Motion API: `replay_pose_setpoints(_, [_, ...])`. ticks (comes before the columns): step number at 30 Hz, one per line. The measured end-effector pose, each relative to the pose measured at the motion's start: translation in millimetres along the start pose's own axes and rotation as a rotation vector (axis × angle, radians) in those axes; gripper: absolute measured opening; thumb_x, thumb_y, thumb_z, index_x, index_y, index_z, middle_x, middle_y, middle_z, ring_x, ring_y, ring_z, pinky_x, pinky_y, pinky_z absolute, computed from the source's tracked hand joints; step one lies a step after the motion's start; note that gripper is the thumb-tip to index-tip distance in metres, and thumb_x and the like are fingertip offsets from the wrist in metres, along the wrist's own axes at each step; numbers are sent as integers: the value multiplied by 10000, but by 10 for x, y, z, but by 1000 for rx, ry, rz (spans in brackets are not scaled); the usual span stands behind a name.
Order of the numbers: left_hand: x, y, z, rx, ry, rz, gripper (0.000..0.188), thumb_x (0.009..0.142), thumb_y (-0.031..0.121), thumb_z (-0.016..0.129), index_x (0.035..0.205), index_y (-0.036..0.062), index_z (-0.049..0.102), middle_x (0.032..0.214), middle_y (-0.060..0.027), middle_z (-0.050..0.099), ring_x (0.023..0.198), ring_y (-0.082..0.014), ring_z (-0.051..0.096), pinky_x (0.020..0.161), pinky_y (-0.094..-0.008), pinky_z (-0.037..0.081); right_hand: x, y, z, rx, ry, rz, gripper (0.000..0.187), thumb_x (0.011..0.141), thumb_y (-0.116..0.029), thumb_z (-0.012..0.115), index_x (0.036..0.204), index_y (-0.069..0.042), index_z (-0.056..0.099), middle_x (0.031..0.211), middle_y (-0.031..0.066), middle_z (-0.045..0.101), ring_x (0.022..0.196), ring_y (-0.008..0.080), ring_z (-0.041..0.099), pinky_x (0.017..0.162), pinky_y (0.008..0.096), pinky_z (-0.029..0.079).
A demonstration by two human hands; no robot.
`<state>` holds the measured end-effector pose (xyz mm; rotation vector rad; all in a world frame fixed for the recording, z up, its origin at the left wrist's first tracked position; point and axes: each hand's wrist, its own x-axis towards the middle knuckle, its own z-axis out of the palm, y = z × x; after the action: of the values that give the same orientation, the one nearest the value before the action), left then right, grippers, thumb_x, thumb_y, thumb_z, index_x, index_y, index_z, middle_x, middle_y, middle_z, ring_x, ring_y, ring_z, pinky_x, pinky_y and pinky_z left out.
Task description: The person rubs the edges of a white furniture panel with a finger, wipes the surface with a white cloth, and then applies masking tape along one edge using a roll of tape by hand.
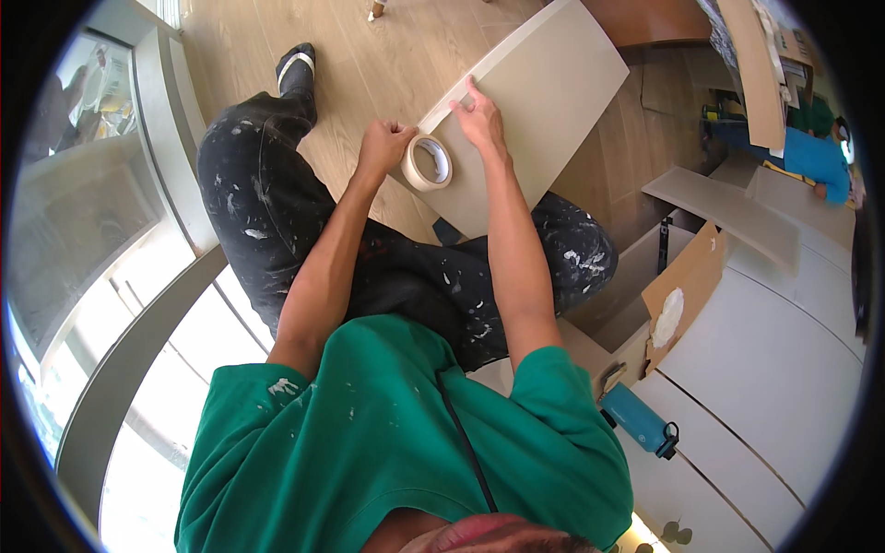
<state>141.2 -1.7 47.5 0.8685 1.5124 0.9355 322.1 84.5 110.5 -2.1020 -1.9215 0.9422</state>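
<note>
A flat beige panel [553,106] slants across my lap and beyond my knees. Along its left edge runs a pale strip of tape [446,107]. My right hand [480,122] rests on that edge, index finger stretched along the strip and thumb apart. Nearer me, at the panel's left side, my left hand [385,147] has its fingers pinched together at the tape. Right beside those fingers, a roll of masking tape [414,173] stands over the panel, its white core showing. The left fingertips are partly hidden, so the exact grip is hard to see.
Wood flooring [355,69] stretches ahead. At left is a framed glass door [171,138]. On the right are an open cabinet box [636,286], torn cardboard [682,286], a teal bottle [636,419] and a loose panel [728,217]. Another person in blue [816,158] is at far right.
</note>
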Motion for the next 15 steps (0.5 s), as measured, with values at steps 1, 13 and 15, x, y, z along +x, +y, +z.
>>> replay_pose_setpoints(1, [-9, -16, -21, 15, -15, -23, 382, 863, 305, 756, 736, -50, 697, 615, -107, 658, 581, -152, 640, 523, -333, 480, -7, -20, 3, 4, 1, -3, 735, 863, -325, 739, 1524, -141, 477, 928, 222, 686, 911, 337, 683, 859, 414, 544])
replay_pose_setpoints(13, [-419, 344, 144, -64, -170, -117, 627, 784, 193, 883, 1219, -38, 496, 795, -100, 672, 657, -158, 668, 479, -287, 488, 6, 176, 20, 25, 142, -67, 707, 865, -302, 734, 1513, -157, 489, 1211, 257, 677, 1138, 402, 649, 954, 464, 530])
replay_pose_setpoints(15, [-462, 223, 110, 68, -88, -59, 595, 795, 298, 876, 1160, -50, 558, 814, -149, 701, 696, -213, 703, 559, -346, 535, 1, 61, 116, 31, 111, -62, 696, 872, -295, 725, 1512, -156, 488, 1209, 244, 681, 1134, 397, 652, 948, 471, 532])
